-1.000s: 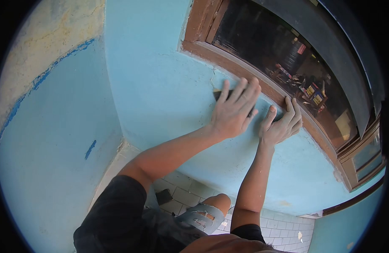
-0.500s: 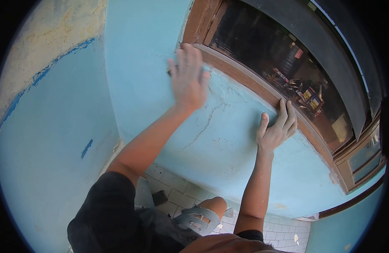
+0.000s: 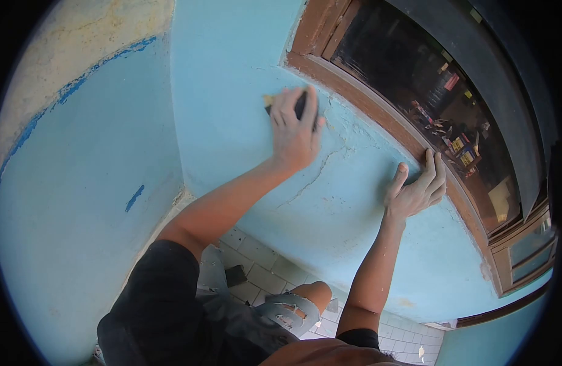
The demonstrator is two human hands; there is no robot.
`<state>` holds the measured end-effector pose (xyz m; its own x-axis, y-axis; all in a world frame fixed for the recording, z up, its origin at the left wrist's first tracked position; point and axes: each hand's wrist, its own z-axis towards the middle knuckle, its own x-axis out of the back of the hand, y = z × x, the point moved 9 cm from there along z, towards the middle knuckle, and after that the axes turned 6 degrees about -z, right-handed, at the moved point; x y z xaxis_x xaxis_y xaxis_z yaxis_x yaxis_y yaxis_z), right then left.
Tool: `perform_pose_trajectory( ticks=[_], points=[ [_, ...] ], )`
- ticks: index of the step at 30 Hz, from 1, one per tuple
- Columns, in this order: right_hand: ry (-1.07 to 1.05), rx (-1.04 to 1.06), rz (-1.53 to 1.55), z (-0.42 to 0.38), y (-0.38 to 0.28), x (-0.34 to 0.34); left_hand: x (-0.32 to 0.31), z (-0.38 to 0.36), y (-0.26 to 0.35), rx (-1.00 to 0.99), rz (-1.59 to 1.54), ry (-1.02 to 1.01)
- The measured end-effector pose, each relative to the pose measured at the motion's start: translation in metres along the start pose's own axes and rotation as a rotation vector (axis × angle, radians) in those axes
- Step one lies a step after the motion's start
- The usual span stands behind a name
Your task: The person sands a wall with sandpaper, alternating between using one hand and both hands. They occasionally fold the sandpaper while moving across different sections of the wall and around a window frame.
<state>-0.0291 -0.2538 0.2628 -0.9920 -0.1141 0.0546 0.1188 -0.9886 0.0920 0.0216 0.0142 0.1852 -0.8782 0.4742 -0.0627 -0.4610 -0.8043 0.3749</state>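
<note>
My left hand (image 3: 293, 135) presses a dark piece of sandpaper (image 3: 301, 105) against the light blue wall (image 3: 232, 122), just below the window frame's corner. A yellowish edge of the sheet sticks out to the left of the fingers, while the palm side is hidden. A long crack (image 3: 320, 172) runs down the plaster beside this hand. Farther right, my right hand (image 3: 417, 189) rests with fingers extended on the brown window frame (image 3: 378, 118), its thumb held apart. Nothing shows in it, and pale dust coats its fingers.
Behind the glass (image 3: 409, 67) stand various items. On the left, the adjoining wall (image 3: 85, 183) has a dark blue paint streak and bare plaster above. Below, a dark block-like piece (image 3: 236, 276) lies on the floor tiles (image 3: 265, 279) near my knee (image 3: 293, 311).
My left hand has moved across the wall, and the sandpaper under its fingers now shows clearly. The view has shifted slightly; my right hand stays on the window frame.
</note>
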Motion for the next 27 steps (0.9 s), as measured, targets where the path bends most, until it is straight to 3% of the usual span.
perform_pose_trajectory(
  ticks=[1, 3, 5, 11, 14, 15, 17, 19, 21, 23, 25, 27],
  points=[
    [0.003, -0.012, -0.018, -0.001, 0.000, 0.000, -0.010, -0.011, 0.021, -0.201, 0.034, -0.157],
    [-0.003, -0.016, -0.015, -0.002, 0.002, -0.001, -0.002, 0.005, 0.002, -0.253, 0.011, -0.155],
    [0.000, 0.007, 0.001, -0.002, 0.002, 0.000, 0.028, 0.039, -0.046, 0.042, -0.051, 0.133],
    [0.005, -0.008, -0.037, -0.002, 0.000, -0.001, 0.009, 0.007, 0.002, -0.188, -0.141, -0.065],
    [0.022, 0.009, -0.034, -0.001, 0.001, -0.001, 0.020, 0.034, -0.039, 0.121, -0.002, 0.129],
    [0.023, 0.015, -0.039, -0.001, -0.001, -0.001, 0.019, 0.021, -0.026, 0.127, 0.003, 0.127],
    [0.015, -0.005, -0.046, -0.002, -0.001, -0.001, 0.007, -0.006, 0.012, -0.071, -0.061, -0.055],
    [0.015, -0.019, -0.061, -0.002, 0.000, -0.002, 0.010, 0.001, -0.004, -0.113, -0.088, -0.069],
    [0.021, -0.003, -0.049, -0.002, 0.000, -0.002, 0.024, 0.026, -0.038, 0.079, -0.037, 0.102],
    [0.023, -0.005, -0.075, -0.001, 0.001, -0.002, 0.020, 0.014, -0.019, 0.158, -0.008, 0.125],
    [0.019, -0.001, -0.088, -0.002, -0.002, -0.002, 0.007, -0.008, 0.026, -0.146, -0.056, -0.062],
    [0.008, 0.008, -0.074, -0.003, 0.000, -0.001, 0.009, 0.003, 0.005, -0.182, -0.091, -0.089]
  ],
)
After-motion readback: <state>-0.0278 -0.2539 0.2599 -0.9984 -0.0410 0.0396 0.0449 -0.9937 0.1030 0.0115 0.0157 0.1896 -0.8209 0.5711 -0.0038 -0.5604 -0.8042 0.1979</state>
